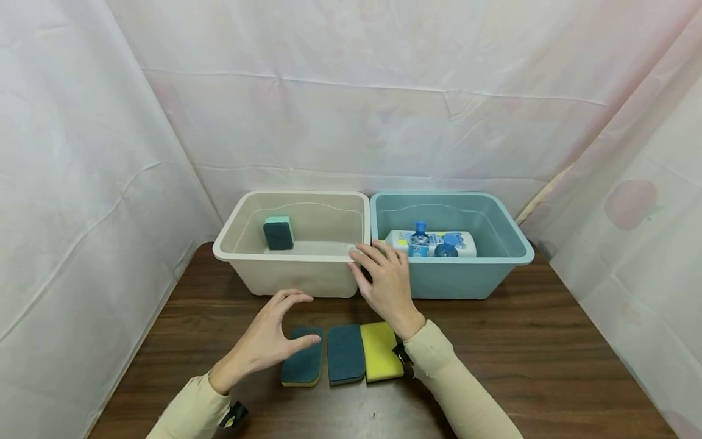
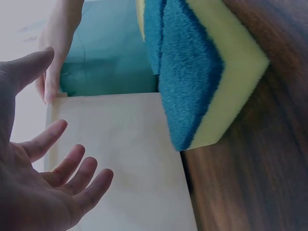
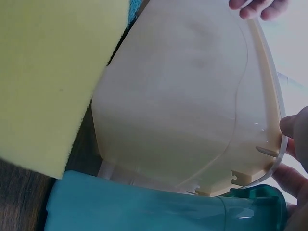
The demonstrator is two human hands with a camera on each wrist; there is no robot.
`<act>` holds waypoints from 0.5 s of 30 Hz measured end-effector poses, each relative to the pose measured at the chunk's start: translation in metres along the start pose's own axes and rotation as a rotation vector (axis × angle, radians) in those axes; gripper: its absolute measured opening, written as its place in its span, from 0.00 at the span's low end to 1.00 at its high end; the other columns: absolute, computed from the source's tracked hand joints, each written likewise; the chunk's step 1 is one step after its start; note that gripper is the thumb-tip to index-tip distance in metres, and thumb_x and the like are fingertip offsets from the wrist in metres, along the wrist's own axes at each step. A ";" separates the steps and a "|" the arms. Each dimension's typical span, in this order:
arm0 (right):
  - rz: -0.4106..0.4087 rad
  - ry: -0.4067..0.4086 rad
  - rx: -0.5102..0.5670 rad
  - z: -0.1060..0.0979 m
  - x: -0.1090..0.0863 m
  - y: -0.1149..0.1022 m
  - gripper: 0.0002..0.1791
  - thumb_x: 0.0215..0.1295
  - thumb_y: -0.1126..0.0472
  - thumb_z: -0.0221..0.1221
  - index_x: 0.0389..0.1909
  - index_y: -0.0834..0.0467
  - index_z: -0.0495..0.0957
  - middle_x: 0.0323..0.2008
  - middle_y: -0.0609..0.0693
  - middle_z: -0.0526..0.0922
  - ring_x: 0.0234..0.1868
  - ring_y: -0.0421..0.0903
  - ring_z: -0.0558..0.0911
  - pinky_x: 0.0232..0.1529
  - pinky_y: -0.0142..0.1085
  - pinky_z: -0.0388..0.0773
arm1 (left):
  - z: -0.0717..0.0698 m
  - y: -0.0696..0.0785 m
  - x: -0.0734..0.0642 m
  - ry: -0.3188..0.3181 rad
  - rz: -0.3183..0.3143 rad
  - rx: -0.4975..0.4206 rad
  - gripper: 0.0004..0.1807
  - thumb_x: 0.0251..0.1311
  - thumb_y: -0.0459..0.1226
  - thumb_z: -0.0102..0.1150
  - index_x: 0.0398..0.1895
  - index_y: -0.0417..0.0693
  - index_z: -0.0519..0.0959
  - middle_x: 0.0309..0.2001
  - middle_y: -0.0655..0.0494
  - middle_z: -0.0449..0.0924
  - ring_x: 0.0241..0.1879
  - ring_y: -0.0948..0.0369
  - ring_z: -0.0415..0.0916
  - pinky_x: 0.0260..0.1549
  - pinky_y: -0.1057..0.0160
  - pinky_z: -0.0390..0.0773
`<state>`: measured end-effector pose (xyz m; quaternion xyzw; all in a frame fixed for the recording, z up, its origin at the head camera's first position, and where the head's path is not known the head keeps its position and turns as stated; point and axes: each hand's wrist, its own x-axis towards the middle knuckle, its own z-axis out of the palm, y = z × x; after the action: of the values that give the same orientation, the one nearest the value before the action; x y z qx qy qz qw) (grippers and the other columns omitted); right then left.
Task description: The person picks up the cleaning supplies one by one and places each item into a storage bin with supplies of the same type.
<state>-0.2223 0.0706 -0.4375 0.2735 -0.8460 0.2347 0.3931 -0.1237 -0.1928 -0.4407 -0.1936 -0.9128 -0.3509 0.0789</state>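
Observation:
My right hand (image 1: 386,283) grips the front right corner of the beige bin (image 1: 296,277), thumb outside and fingers over the rim. In the right wrist view, its thumb (image 3: 294,126) lies against that rim. My left hand (image 1: 269,332) is held open above the left sponge (image 1: 301,366), touching nothing. That sponge lies dark scouring side up over a yellow layer. Beside it are another dark-topped sponge (image 1: 347,353) and a sponge with its yellow side up (image 1: 381,353). Inside the beige bin stands a dark sponge with a light green layer (image 1: 278,233).
Right of the beige bin stands a blue bin (image 1: 466,280). It holds a white bottle lying on its side (image 1: 466,244), a small blue-labelled bottle (image 1: 419,241) and another blue-capped bottle (image 1: 448,244). Pale curtains (image 1: 351,134) enclose the wooden table (image 1: 521,366) behind and at both sides.

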 end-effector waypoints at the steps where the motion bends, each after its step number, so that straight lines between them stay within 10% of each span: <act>1: 0.004 -0.005 0.002 0.000 0.000 0.000 0.14 0.74 0.50 0.67 0.54 0.49 0.90 0.57 0.50 0.90 0.65 0.58 0.82 0.61 0.55 0.72 | 0.001 -0.001 -0.001 -0.006 0.000 0.000 0.37 0.53 0.52 0.83 0.67 0.59 0.79 0.67 0.56 0.76 0.66 0.49 0.77 0.62 0.38 0.79; 15: 0.012 -0.023 -0.008 -0.001 0.000 0.000 0.14 0.74 0.50 0.67 0.55 0.49 0.90 0.58 0.49 0.90 0.66 0.57 0.81 0.62 0.55 0.72 | 0.010 -0.007 -0.010 -0.164 -0.016 0.027 0.45 0.52 0.54 0.83 0.73 0.56 0.75 0.72 0.51 0.72 0.70 0.47 0.73 0.62 0.37 0.78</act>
<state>-0.2219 0.0711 -0.4368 0.2694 -0.8530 0.2304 0.3832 -0.1179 -0.1935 -0.4552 -0.2132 -0.9224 -0.3220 0.0035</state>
